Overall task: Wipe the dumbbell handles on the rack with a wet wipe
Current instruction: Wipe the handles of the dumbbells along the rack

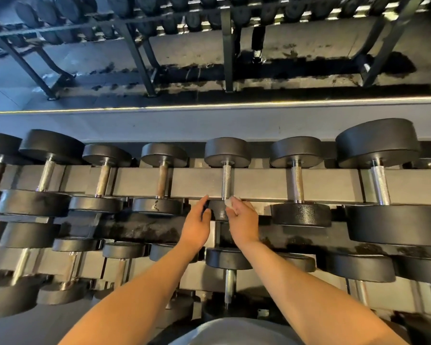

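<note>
Both forearms outstretched, right hand [243, 220] pinching wet wipe [230, 200] beside dumbbell handle [226, 181].

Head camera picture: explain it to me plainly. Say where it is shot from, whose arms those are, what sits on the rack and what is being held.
There is one picture, taken by a wide-angle camera worn on a person's head, looking forward and down. No machine is involved: the two bare arms are that person's own. Below is a dumbbell rack with rows of black dumbbells laid across its rails. The right hand pinches a small white wet wipe at the near end of the knurled steel handle of the middle dumbbell. The left hand rests with straight fingers against that dumbbell's near head. Two handles further left look brownish. The upper part of the picture looks like a mirror showing the racks again.
</note>
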The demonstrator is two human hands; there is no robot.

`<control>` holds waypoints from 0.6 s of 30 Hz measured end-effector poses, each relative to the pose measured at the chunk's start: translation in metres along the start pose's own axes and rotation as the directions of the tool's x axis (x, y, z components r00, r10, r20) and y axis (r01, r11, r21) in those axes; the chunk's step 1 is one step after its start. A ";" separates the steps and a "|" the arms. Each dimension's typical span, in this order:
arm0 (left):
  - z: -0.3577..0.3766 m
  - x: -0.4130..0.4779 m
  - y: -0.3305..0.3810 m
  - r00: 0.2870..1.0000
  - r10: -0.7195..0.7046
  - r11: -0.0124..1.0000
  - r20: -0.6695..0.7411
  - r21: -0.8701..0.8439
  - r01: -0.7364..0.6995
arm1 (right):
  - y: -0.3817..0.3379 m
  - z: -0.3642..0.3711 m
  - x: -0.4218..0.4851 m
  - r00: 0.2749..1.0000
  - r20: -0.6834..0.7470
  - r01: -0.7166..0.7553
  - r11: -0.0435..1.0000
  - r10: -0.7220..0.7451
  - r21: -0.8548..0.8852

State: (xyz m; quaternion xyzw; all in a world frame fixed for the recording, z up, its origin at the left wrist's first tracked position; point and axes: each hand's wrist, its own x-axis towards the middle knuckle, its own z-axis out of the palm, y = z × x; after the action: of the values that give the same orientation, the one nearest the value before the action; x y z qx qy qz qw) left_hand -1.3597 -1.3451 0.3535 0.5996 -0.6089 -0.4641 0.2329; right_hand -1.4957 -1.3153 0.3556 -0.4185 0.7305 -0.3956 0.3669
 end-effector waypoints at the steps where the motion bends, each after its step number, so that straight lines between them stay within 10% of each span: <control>1: -0.001 -0.001 -0.002 1.000 0.021 1.000 0.000 -0.013 -0.021 | -0.003 0.000 0.001 0.999 0.020 0.037 0.999 -0.037 -0.028; 7: 0.029 0.008 -0.003 0.844 0.484 0.783 0.233 0.316 -0.536 | -0.002 -0.022 0.017 0.956 0.179 -0.288 0.857 0.232 0.428; 13: 0.061 0.028 -0.007 0.775 0.552 0.446 0.307 0.677 -0.586 | 0.009 -0.029 0.019 0.952 -0.049 -0.260 0.880 0.303 0.398; 18: 0.050 0.021 -0.022 0.805 0.570 0.573 0.165 0.623 -0.533 | 0.012 -0.021 0.020 0.969 0.053 -0.248 0.956 0.243 0.158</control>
State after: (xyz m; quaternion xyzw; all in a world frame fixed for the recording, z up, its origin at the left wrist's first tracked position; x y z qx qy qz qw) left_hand -1.3936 -1.3477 0.3059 0.4343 -0.8786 -0.1145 0.1623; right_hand -1.5255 -1.3236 0.3501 -0.2995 0.7359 -0.3984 0.4582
